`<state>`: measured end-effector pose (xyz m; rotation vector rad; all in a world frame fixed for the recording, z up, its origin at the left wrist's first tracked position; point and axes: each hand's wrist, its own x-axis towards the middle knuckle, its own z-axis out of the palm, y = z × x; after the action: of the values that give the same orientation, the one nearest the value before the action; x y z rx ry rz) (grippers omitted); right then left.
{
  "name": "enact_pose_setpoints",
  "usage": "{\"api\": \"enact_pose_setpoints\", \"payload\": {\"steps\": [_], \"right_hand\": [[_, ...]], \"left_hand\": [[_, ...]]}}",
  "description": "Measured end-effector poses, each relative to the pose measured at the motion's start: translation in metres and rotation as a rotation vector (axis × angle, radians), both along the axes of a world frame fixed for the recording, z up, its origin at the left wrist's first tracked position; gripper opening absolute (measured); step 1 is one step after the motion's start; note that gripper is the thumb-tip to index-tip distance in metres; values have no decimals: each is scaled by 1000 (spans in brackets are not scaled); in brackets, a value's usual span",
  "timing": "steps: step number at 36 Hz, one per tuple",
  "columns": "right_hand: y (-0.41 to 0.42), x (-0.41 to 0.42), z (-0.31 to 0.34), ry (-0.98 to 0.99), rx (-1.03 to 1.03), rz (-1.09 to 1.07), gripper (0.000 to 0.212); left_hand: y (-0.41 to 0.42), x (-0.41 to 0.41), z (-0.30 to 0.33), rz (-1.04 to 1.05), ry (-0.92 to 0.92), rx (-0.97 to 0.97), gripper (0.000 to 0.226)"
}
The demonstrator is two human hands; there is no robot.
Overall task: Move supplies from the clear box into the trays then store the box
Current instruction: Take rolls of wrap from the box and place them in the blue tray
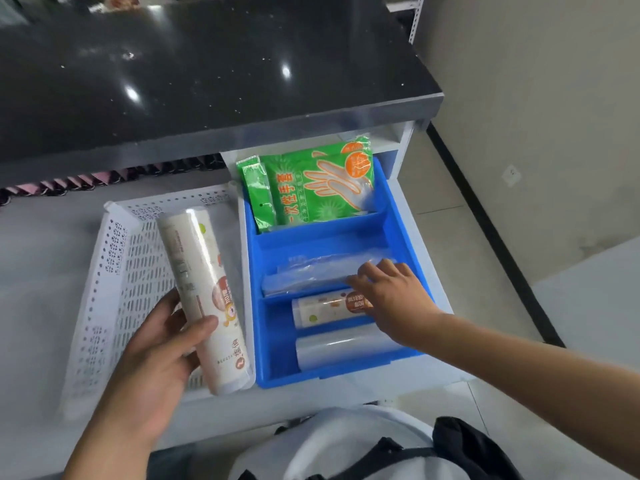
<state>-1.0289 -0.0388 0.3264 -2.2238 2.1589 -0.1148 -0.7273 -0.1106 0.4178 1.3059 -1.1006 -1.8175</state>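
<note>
Left hand (156,344) grips a printed roll (204,299) over the white tray (104,271), ready for placing. Right hand (391,299), fingers loose, settles a clear roll (311,275) in the blue tray (401,209).

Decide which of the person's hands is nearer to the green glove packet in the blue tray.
Right. The right hand rests in the blue tray, one compartment short of the green glove packet; the left hand holds a roll over the white basket.

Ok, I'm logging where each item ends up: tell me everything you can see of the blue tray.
The blue tray looks like rigid plastic, split by dividers into three compartments. Far one: green glove packs standing tilted. Middle: a clear bag roll under the right hand. Near: a printed roll and a clear roll. It sits beside a white perforated basket.
</note>
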Motion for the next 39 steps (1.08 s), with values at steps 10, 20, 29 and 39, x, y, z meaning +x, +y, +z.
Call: {"api": "enact_pose_setpoints", "payload": {"steps": [10, 20, 29, 39], "right_hand": [[63, -20, 25, -911, -199, -668, 31], [113, -31, 51, -1357, -93, -902, 25], [112, -7, 56, -1434, -45, -907, 35], [115, -10, 58, -1373, -1, -888, 38]], "left_hand": [[-4, -69, 10, -510, -522, -301, 68], [13, -140, -24, -1049, -967, -737, 67], [19, -152, -43, -1013, -944, -746, 65], [17, -130, -35, -553, -551, -446, 51]]}}
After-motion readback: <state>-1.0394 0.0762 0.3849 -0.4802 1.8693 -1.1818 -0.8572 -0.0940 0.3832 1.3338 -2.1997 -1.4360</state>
